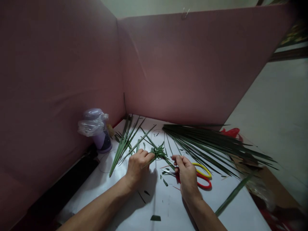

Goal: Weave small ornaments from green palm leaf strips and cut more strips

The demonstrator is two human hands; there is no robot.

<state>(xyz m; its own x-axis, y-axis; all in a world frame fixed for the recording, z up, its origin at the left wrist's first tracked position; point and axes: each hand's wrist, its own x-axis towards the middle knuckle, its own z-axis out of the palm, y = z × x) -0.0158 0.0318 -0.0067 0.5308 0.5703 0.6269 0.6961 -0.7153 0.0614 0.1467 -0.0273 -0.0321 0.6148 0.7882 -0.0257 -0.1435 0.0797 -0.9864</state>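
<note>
A small knotted bundle of green leaf strips (158,152) hangs just above the white tabletop, its short ends sticking out. My left hand (140,161) is closed on the near-left side of this bundle. On the other side my right hand (185,171) pinches with thumb and index finger; what lies between the tips is too small to make out. A leaf strip runs from the bundle toward that hand. Scissors (204,182) with one yellow and one red handle lie on the table, partly hidden behind my right hand, blades pointing left.
Long dark green leaves (199,138) fan out at the right, and a smaller group (125,141) lies at the left. Leaf scraps (155,218) dot the white table (134,208). A purple plastic-wrapped bottle (102,138) stands at the left edge. Pink panels (178,70) enclose the back and left.
</note>
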